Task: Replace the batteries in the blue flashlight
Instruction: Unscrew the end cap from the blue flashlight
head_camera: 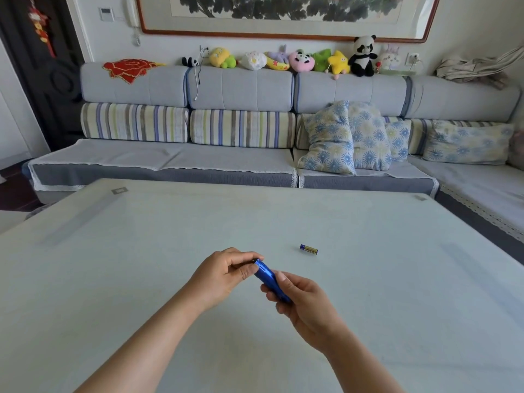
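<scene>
Right hand (304, 300) over half-hidden flashlight (268, 275)

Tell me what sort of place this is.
Most likely a home living room: a long grey sofa with cushions, plush toys lined along its back, and a framed painting above. The hands work at a low white table.

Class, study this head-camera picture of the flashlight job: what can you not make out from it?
- Head view: the blue flashlight's far end, covered by the left hand; cap on or off is unclear.
- Its rear end, wrapped by the right hand.
- Whether a battery is inside: the body hides it.
- The loose battery's label, too small to read.
</scene>
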{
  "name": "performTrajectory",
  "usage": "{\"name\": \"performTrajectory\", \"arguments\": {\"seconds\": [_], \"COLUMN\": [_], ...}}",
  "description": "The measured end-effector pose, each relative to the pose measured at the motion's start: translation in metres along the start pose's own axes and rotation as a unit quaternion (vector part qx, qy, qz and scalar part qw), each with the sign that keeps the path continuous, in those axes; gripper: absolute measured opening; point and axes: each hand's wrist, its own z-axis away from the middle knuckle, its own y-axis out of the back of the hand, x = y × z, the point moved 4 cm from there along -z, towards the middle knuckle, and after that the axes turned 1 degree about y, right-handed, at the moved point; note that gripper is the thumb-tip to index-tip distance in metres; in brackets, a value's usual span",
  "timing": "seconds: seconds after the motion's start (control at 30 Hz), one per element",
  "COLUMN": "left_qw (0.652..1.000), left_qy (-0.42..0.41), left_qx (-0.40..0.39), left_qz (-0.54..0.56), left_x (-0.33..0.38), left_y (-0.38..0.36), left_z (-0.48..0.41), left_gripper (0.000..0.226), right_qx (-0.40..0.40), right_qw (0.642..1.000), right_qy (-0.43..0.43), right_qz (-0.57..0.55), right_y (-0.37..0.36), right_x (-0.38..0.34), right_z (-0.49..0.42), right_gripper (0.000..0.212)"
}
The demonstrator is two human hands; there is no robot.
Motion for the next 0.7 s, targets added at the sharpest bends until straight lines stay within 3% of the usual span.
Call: {"name": "performTrajectory", "arguments": {"seconds": [0.17, 0.33, 0.47, 0.57, 0.63, 0.7], "left_qw": [1.0, 0.999, 0.998, 0.998, 0.998, 0.997], "left_qy": [-0.002, -0.006, -0.021, -0.025, -0.026, -0.026], "left_qx": [0.011, 0.034, 0.055, 0.055, 0.056, 0.059], "left_qz": [-0.005, 0.007, 0.022, 0.028, 0.028, 0.028], "left_x": [-0.0007, 0.0024, 0.0052, 0.0041, 0.0028, 0.0025], "left_y": [0.0006, 0.0006, 0.0027, 0.0041, 0.0042, 0.0041], "left_z": [0.0024, 0.0022, 0.0001, 0.0001, 0.0, -0.0006], "left_gripper": [0.018, 0.022, 0.028, 0.026, 0.027, 0.028], "right_qx": [0.036, 0.078, 0.054, 0.061, 0.065, 0.067], "right_qw": [0.996, 0.995, 0.997, 0.995, 0.994, 0.996], "right_qy": [0.046, 0.061, -0.02, -0.083, -0.081, -0.057], "right_qz": [0.068, 0.03, -0.047, -0.012, 0.017, 0.005], "right_y": [0.0005, 0.0014, -0.0021, 0.0002, 0.0028, 0.0036], "right_x": [-0.0061, -0.0084, -0.0068, -0.0052, -0.0054, -0.0076], "right_z": [0.0006, -0.0027, -0.0019, -0.0007, -0.002, -0.0026], "right_gripper": [0.02, 0.025, 0.021, 0.047, 0.049, 0.038]}}
